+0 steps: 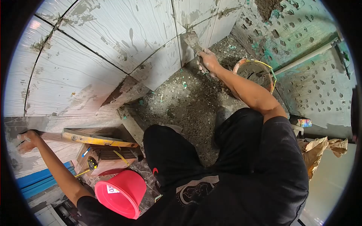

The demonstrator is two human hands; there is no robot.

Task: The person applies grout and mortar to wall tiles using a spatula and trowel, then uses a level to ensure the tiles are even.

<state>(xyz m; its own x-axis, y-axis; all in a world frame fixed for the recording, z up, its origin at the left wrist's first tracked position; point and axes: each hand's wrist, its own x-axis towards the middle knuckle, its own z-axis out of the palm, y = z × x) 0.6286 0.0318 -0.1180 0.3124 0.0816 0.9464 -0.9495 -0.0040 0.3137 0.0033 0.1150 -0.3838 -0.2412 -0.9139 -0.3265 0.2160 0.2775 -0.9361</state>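
While the right hand (207, 60) is closed around the handle of the trowel (192, 39), blade against the tiled wall (113, 45) by the floor (188, 101), the left hand (26, 141) seems spread flat on that wall; a mortar bucket (256, 71) stands near.

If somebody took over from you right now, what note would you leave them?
Right hand: grip shut on the trowel, blade against the tiled wall near the corner.
Left hand: open, flat on that wall, holding nothing.
Mortar bucket by the right arm; yellow level, tape measure, red bucket by the left.
Done: big tiles are up.
Left: pitted wall at right is bare.
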